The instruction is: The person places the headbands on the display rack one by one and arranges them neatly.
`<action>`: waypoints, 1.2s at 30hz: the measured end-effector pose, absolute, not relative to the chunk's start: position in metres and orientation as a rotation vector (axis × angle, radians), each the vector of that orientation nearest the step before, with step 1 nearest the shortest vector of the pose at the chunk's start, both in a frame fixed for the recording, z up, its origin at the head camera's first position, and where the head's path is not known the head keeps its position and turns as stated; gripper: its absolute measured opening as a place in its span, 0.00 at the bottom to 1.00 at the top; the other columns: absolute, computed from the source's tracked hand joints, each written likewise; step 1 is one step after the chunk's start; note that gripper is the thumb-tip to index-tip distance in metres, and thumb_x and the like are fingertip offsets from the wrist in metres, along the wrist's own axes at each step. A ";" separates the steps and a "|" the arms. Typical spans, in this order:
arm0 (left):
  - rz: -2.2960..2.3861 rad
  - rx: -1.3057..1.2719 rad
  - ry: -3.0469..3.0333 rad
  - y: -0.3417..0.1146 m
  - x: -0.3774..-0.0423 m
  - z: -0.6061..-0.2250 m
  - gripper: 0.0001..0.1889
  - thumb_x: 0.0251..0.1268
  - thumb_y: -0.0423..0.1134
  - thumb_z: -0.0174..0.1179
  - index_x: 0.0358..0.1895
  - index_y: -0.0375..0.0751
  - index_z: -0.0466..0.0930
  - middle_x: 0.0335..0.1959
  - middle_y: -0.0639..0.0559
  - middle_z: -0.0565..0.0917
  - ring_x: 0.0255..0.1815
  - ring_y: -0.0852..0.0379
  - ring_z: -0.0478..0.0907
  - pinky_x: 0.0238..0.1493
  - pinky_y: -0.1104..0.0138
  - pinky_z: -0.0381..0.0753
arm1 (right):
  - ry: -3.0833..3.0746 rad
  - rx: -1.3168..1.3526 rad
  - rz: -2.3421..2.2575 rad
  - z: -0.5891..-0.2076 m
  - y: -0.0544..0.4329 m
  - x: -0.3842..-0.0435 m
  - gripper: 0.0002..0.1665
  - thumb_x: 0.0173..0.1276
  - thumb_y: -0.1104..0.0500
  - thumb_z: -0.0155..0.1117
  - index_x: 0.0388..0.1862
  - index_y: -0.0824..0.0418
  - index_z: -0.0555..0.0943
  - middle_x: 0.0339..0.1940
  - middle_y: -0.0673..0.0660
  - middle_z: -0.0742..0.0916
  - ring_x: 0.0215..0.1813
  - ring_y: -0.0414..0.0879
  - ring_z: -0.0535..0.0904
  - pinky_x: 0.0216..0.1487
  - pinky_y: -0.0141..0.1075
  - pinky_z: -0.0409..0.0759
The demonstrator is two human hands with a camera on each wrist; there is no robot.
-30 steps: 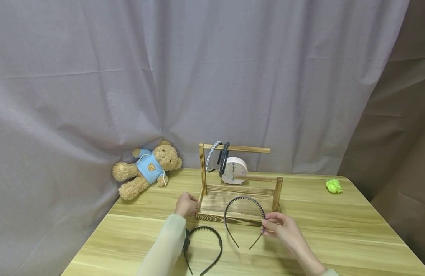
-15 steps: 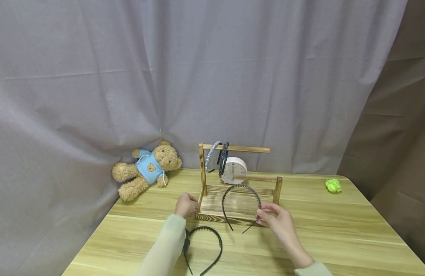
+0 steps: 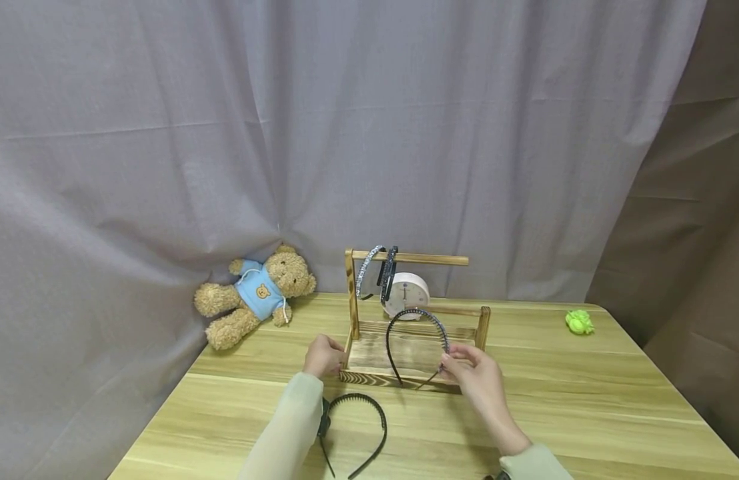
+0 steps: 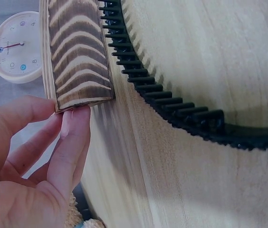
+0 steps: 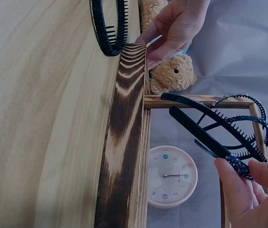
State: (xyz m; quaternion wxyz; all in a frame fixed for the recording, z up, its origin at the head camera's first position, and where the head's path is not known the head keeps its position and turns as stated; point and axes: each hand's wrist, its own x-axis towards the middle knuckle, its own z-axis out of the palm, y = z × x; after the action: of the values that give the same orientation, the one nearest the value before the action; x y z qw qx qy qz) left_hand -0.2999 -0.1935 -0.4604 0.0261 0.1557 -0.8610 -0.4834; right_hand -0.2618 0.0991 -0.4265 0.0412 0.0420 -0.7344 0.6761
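The right hand (image 3: 477,377) pinched one side of a black headband (image 3: 389,343) between thumb and fingers, holding it up in front of the wooden rack (image 3: 375,355), arch uppermost and both ends pointing down. Whether this headband touched the rack could not be told. The left hand (image 3: 325,357) gripped the left end of the rack's base with thumb and fingertips. Another black headband (image 3: 384,423) lay on the desk (image 3: 555,393) near the left forearm, in front of the rack. From the rack's upper bar (image 3: 432,259) hung a silver headband (image 3: 362,273) and, just beside it, a dark glittery headband (image 3: 389,277). Behind the rack stood a round white clock (image 3: 413,291). A teddy bear (image 3: 263,293) in a blue top leaned at the left, against the grey curtain (image 3: 405,133); a bright green bundle (image 3: 579,323) sat near the desk's far right corner.
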 end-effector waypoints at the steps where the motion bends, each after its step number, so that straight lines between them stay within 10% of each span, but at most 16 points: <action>1: -1.492 0.481 -2.661 -0.194 -0.300 -0.461 0.05 0.58 0.30 0.67 0.35 0.32 0.85 0.36 0.40 0.84 0.22 0.55 0.81 0.25 0.67 0.85 | -2.247 0.134 2.058 -0.426 0.098 -0.262 0.20 0.65 0.69 0.65 0.55 0.74 0.77 0.48 0.70 0.84 0.37 0.43 0.87 0.45 0.36 0.86; 36: -1.507 0.446 -2.659 -0.195 -0.302 -0.465 0.05 0.59 0.29 0.66 0.37 0.30 0.84 0.34 0.40 0.85 0.20 0.57 0.80 0.24 0.68 0.85 | -2.132 0.109 1.913 -0.433 0.075 -0.282 0.17 0.62 0.69 0.68 0.50 0.72 0.80 0.45 0.68 0.84 0.38 0.43 0.87 0.40 0.34 0.87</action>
State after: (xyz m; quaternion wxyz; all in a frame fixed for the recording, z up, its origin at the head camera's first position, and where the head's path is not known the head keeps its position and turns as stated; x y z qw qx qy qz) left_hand -0.3023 -0.1952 -0.4654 0.0264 0.1445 -0.8606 -0.4877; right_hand -0.2816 0.0753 -0.4335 0.1369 0.0375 -0.7368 0.6610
